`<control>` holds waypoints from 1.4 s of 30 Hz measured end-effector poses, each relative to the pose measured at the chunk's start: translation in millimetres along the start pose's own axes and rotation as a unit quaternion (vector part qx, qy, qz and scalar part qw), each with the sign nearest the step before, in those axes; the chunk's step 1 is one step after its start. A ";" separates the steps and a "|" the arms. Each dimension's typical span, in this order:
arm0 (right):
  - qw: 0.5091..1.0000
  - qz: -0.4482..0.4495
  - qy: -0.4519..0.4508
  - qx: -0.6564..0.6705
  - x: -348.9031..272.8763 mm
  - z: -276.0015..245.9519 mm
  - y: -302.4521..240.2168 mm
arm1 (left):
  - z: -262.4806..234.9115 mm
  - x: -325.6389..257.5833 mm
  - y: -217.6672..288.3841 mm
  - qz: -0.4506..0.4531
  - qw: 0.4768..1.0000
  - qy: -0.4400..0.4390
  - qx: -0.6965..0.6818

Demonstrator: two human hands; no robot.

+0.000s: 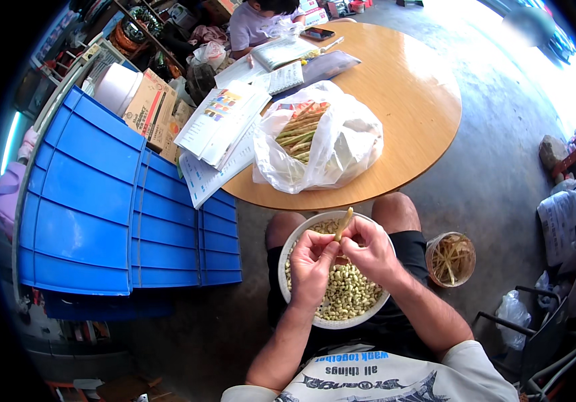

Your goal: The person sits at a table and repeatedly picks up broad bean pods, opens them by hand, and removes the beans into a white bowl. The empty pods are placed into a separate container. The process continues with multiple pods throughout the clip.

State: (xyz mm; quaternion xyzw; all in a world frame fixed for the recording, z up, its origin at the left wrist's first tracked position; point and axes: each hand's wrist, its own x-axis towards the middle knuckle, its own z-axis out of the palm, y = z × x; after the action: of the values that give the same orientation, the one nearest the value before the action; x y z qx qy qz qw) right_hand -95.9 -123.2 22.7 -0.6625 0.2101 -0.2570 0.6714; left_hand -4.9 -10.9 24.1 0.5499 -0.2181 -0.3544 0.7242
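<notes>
A yellowish bean pod (pixel 343 224) is pinched between my two hands, its upper end sticking up past the fingers. My left hand (pixel 313 258) grips its lower part with thumb and fingertips; my right hand (pixel 370 246) closes on it from the other side. Both hands are over a white round basin (pixel 288 295) on my lap. Many shelled pale-green beans (pixel 351 295) lie in the basin. Just beyond, on the table, a white plastic bag (pixel 355 144) stands open with long unshelled bean pods (pixel 301 130) inside.
The round wooden table (pixel 415 87) also bears open books (pixel 224 124), a pouch (pixel 328 65) and a phone (pixel 317 33). Another person (pixel 251 27) sits at its far side. A bucket of empty pods (pixel 450 260) stands right of my knee. Large blue bins (pixel 87 194) line the left.
</notes>
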 end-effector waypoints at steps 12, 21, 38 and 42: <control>0.993 -0.010 0.039 -0.113 -3.2 6.5 -4.6 | 3.7 -0.7 3.9 -0.076 0.995 0.005 -0.057; 0.994 0.102 -0.025 0.015 0.0 -1.7 6.2 | -0.2 3.3 2.9 -0.063 0.997 -0.006 0.040; 0.989 0.085 -0.062 0.104 -0.5 -2.2 16.5 | -11.1 -1.5 -10.4 -0.083 0.992 0.023 0.098; 0.994 0.066 -0.063 0.055 -0.3 -2.7 18.9 | -12.4 -1.8 -14.1 -0.058 0.990 -0.010 0.125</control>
State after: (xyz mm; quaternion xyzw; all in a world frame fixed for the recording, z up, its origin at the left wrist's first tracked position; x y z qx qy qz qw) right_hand -96.6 -125.4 3.7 -0.6239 0.1959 -0.1808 0.7346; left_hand -1.2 -3.6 7.1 0.6439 -0.2360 -0.3712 0.6260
